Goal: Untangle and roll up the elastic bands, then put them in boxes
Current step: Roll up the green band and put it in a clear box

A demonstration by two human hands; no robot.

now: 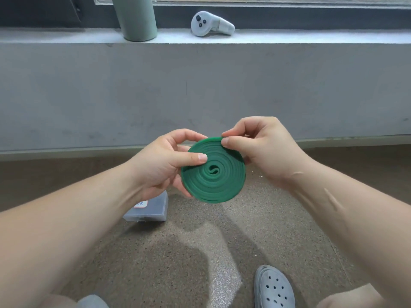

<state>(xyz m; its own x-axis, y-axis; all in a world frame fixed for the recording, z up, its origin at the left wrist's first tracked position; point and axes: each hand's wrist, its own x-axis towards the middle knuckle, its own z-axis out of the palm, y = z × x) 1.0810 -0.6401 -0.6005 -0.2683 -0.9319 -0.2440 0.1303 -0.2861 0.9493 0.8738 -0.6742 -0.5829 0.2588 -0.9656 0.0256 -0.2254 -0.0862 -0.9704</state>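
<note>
Both hands hold a green elastic band (213, 171) rolled into a flat coil above the floor. The left hand (165, 165) grips its side; the right hand (262, 147) pinches its top edge. A clear box (151, 207) sits on the floor below.

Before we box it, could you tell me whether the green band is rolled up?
Rolled: the green band forms a tight flat spiral held by both hands.
</note>
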